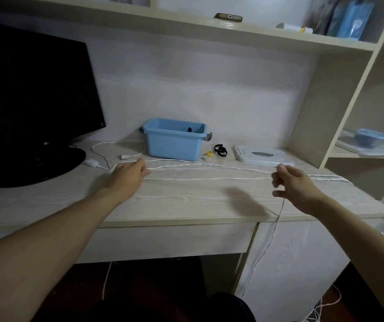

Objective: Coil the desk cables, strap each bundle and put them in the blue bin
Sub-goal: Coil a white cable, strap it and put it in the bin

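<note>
A: Both your hands are out over the tabletop [186,201], and the white cable [209,179] runs in long strands between them.

B: Your left hand [126,176] sits on the strands at the left, fingers curled down over them. That grip looks closed round the cable, though the fingertips are hidden from here.

A: Your right hand [295,184] is raised a touch, thumb and forefinger pinching a strand up top, the other fingers curled in. A length drops from that hand, over the front edge and down toward the floor.

B: More strands carry on past your right hand to the tabletop's right edge. Back left, a second white cable [119,147] lies in a loose loop with its plug [92,162] near the monitor [35,101].

A: The bin [174,140] stands at the back, centre, against the wall, well apart from both hands. Something small and dark shows inside it; I can't tell what.

B: Just right of the bin lie black straps [220,150] and a small yellow thing [208,154]. Beyond those, a flat white box [263,156].
</note>
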Tool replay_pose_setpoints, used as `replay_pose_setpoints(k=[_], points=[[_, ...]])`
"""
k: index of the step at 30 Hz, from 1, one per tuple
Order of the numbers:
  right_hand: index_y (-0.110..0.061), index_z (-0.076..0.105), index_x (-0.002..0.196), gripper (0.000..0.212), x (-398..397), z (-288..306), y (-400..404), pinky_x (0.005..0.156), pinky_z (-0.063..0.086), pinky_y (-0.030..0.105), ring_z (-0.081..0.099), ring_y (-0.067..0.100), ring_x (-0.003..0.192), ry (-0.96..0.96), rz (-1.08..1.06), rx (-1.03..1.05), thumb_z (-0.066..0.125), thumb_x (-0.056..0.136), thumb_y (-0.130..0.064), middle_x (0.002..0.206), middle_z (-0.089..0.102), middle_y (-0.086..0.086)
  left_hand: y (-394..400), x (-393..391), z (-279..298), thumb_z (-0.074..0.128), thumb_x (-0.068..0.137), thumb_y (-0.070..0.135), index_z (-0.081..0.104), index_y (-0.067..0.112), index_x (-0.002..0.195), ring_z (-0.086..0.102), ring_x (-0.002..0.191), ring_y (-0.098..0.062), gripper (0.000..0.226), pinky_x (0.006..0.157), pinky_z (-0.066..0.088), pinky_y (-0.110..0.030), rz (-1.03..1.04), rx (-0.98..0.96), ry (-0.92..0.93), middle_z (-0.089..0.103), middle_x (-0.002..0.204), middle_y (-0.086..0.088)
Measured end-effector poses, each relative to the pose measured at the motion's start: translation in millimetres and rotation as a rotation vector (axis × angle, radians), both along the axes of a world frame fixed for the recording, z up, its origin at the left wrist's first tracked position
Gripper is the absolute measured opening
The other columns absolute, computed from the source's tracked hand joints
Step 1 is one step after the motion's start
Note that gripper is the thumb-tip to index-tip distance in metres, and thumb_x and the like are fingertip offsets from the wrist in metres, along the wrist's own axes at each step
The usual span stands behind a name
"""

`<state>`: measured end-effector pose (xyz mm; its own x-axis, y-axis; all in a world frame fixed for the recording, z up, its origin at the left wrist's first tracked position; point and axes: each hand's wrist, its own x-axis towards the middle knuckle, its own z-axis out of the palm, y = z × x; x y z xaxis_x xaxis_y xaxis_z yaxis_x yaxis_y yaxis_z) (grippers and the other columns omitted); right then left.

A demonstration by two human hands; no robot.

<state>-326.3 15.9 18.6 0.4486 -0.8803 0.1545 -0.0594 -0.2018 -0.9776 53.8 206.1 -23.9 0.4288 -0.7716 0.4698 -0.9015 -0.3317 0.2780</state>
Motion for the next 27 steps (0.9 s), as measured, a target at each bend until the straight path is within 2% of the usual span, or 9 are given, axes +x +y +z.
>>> replay_pose_setpoints(k=[4,7,9,12,14,17,20,23,27], points=[[-0.012,0.046,0.095,0.023,10.0,-7.2,-13.2,0.063,0.040,0.035,0.028,0.017,0.062,0.108,-0.226,-0.127,0.038,0.106,-0.031,0.071,0.028,0.004,24.0,16.7,17.9,0.046,0.102,0.037,0.055,0.018,0.088,0.059,0.099,-0.030,0.025,0.073,0.036,-0.033,-0.018,0.333,-0.078,0.065,0.105,-0.010],[-0.010,0.052,0.098,0.028,14.1,-9.1,-18.7,0.071,0.048,0.037,0.033,0.018,0.061,0.097,-0.360,-0.051,0.037,0.106,-0.033,0.069,0.031,0.005,45.5,40.7,23.2,0.045,0.102,0.034,0.061,0.014,0.100,0.059,0.096,-0.029,0.026,0.073,0.041,-0.032,0.060,0.367,-0.020,0.065,0.110,-0.014],[-0.009,0.051,0.091,0.029,14.8,-13.9,-20.7,0.074,0.049,0.040,0.033,0.019,0.061,0.097,-0.376,-0.036,0.038,0.105,-0.032,0.068,0.030,0.006,56.8,51.9,24.4,0.040,0.104,0.034,0.059,0.014,0.099,0.056,0.089,-0.027,0.028,0.070,0.041,-0.031,0.128,0.369,0.032,0.063,0.111,-0.014],[-0.008,0.047,0.087,0.029,18.8,-18.9,-18.9,0.067,0.048,0.036,0.032,0.019,0.061,0.111,-0.368,-0.065,0.039,0.105,-0.030,0.068,0.029,0.006,67.8,56.9,29.6,0.033,0.106,0.029,0.051,0.012,0.105,0.050,0.083,-0.025,0.025,0.064,0.038,-0.031,0.227,0.397,0.071,0.058,0.113,-0.019],[-0.007,0.047,0.089,0.029,20.9,-19.6,-18.9,0.064,0.048,0.033,0.033,0.019,0.061,0.110,-0.385,-0.061,0.039,0.105,-0.030,0.068,0.030,0.006,70.2,58.7,33.4,0.027,0.107,0.034,0.049,0.006,0.121,0.053,0.092,-0.029,0.038,0.075,0.045,-0.035,0.270,0.401,0.096,0.055,0.119,-0.022],[-0.008,0.047,0.089,0.028,20.0,-18.7,-20.4,0.063,0.047,0.033,0.033,0.019,0.061,0.135,-0.391,-0.037,0.039,0.104,-0.030,0.069,0.031,0.007,69.5,61.9,38.5,0.027,0.106,0.040,0.043,0.007,0.133,0.054,0.112,-0.039,0.046,0.087,0.044,-0.038,0.313,0.308,0.154,0.052,0.130,-0.026],[-0.006,0.047,0.086,0.032,15.1,-16.6,-21.1,0.065,0.048,0.036,0.038,0.018,0.063,0.120,-0.393,0.014,0.036,0.105,-0.030,0.073,0.036,0.009,65.2,70.7,38.5,0.032,0.101,0.055,0.036,0.004,0.137,0.051,0.117,-0.043,0.063,0.092,0.044,-0.043,0.352,0.181,0.361,0.049,0.134,-0.027],[-0.006,0.050,0.088,0.035,9.4,-18.3,-17.1,0.063,0.048,0.035,0.043,0.017,0.066,0.134,-0.344,0.064,0.035,0.106,-0.032,0.076,0.041,0.006,63.9,75.6,32.8,0.043,0.097,0.056,0.040,0.003,0.130,0.055,0.109,-0.040,0.062,0.081,0.043,-0.039,0.332,0.049,0.440,0.054,0.126,-0.024],[-0.008,0.059,0.092,0.040,-0.2,-27.6,-19.0,0.054,0.037,0.028,0.039,0.019,0.057,0.289,-0.296,0.007,0.041,0.105,-0.041,0.074,0.046,0.007,67.9,60.5,39.5,0.052,0.095,0.051,0.051,0.002,0.097,0.056,0.084,-0.032,0.049,0.067,0.039,-0.035,0.321,-0.281,0.372,0.058,0.093,-0.017]])
